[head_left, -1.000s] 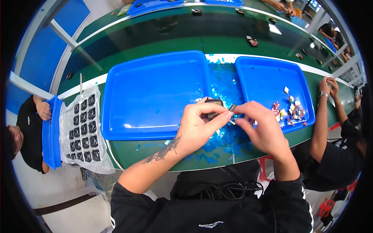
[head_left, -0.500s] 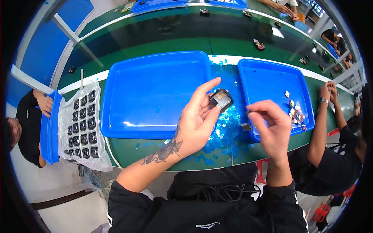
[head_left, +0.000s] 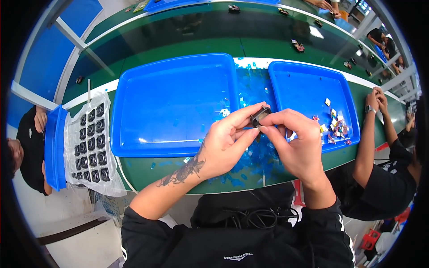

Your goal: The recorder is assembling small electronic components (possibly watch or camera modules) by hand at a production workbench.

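Between the thumb and fingers of my left hand (head_left: 223, 145) is a small black square housing (head_left: 259, 115), tilted up on edge. My right hand (head_left: 300, 142) meets it from the right, its thumb and index finger pinched together against the housing's face. Whatever sits in that pinch is hidden by the fingertips. Both hands hover over the strip of table between two blue trays, a large tray (head_left: 117, 102) on the left and a smaller tray (head_left: 308, 70) on the right, which holds a heap of small electronic parts (head_left: 338, 127).
Blue film scraps (head_left: 232, 176) litter the green table. On the left, a white blister tray (head_left: 117, 181) carries rows of black round-faced parts (head_left: 92, 144). Beyond runs a dark green belt (head_left: 196, 33) with scattered small assemblies (head_left: 298, 46). Co-workers sit on both sides.
My right hand has moved left, bringing its pinched fingers onto the housing. The housing has turned from showing its flat face to standing on edge. The view has shifted slightly.
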A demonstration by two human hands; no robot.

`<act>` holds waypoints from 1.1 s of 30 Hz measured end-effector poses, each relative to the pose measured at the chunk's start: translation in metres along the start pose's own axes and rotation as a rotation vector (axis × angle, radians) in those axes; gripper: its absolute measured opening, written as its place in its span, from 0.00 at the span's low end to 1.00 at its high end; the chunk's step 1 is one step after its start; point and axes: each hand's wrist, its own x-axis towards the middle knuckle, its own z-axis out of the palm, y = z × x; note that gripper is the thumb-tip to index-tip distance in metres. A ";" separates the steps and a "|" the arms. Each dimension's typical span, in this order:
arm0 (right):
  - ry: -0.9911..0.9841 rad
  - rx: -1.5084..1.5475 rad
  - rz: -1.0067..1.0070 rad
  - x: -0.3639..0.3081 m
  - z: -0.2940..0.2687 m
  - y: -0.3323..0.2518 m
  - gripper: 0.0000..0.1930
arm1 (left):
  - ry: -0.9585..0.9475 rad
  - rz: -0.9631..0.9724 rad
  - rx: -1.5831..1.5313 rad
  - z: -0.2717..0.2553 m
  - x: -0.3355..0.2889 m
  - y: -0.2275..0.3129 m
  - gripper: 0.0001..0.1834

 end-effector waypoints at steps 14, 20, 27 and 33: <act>-0.039 0.005 0.052 0.004 0.001 0.005 0.05 | -0.015 -0.038 0.021 0.000 -0.002 -0.002 0.26; 0.044 -0.222 -0.128 0.002 0.000 0.003 0.06 | -0.052 -0.021 0.119 0.000 -0.002 0.002 0.25; 0.107 -0.002 -0.057 0.004 -0.004 0.007 0.14 | -0.099 -0.042 0.099 0.000 -0.005 0.004 0.24; 0.004 0.121 0.116 0.004 -0.004 0.016 0.19 | -0.142 -0.012 0.174 -0.003 -0.003 0.000 0.23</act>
